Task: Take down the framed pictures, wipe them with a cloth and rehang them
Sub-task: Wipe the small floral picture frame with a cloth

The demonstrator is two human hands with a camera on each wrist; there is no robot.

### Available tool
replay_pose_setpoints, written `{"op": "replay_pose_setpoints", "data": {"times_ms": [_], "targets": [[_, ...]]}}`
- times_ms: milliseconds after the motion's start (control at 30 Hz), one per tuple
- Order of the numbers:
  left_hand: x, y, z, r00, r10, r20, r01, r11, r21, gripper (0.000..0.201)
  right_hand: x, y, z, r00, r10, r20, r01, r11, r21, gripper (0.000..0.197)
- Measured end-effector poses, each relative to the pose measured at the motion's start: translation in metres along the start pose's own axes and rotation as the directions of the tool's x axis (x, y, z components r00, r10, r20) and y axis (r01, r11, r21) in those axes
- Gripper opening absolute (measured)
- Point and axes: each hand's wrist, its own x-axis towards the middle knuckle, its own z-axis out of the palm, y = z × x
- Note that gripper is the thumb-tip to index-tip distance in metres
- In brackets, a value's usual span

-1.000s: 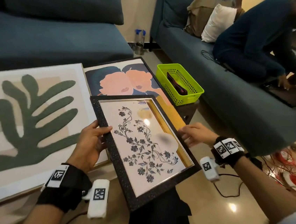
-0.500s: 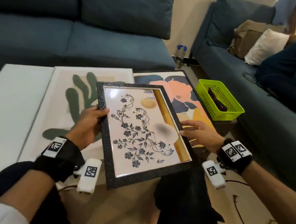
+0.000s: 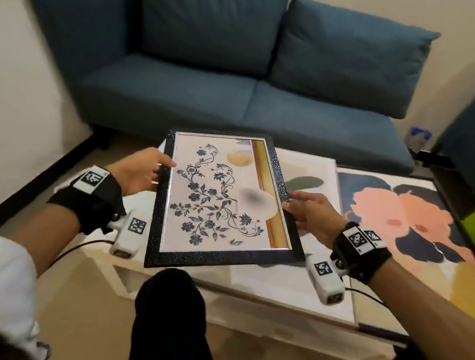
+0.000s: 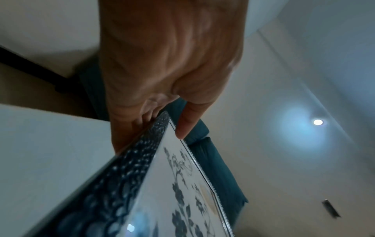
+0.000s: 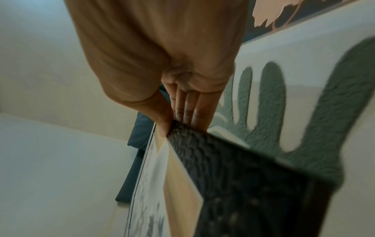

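lifted and swung left since 1 second ago, the black-framed floral picture (image 3: 218, 199) hangs above the white coffee table (image 3: 272, 302), long axis pointing away; left hand (image 3: 138, 172) and right hand (image 3: 310, 213) each pinch 1 long edge

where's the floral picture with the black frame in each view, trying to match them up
Head: floral picture at centre, held over the table between left hand and right hand.
Left wrist: floral picture fills the lower middle, its corner under the thumb.
Right wrist: floral picture at lower centre and right.
Shared landmark: blue sofa.
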Motion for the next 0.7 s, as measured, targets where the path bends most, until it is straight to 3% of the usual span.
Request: {"op": "replay_pose_setpoints", "data": {"times_ms": [200,400,533,600,700], "targets": [[0.037,-0.015,-0.056,0.982,-0.131,-0.138,0.134,0.991,0.015,0.012,0.069,-0.010,0.072,0.998,0.055,-0.038,-0.053,0.997,0.060,0.024],[0.087,-0.039,-0.083,0.967,-0.133,-0.216,0.146,0.988,0.045,0.014,0.126,0.007,0.130,0.990,0.119,-0.079,-0.109,0.988,0.113,0.029],[0.150,-0.071,-0.117,0.957,-0.116,-0.266,0.136,0.989,0.059,0.041,0.159,0.014,0.164,0.984,0.167,-0.063,-0.160,0.982,0.102,0.037],[0.183,-0.089,-0.134,0.950,-0.107,-0.292,0.129,0.990,0.058,0.044,0.178,0.016,0.177,0.982,0.184,-0.049,-0.181,0.981,0.070,0.038],[0.179,-0.084,-0.129,0.944,-0.133,-0.303,0.148,0.989,0.025,0.039,0.200,0.021,0.193,0.978,0.206,-0.037,-0.208,0.976,-0.059,0.044]]}}
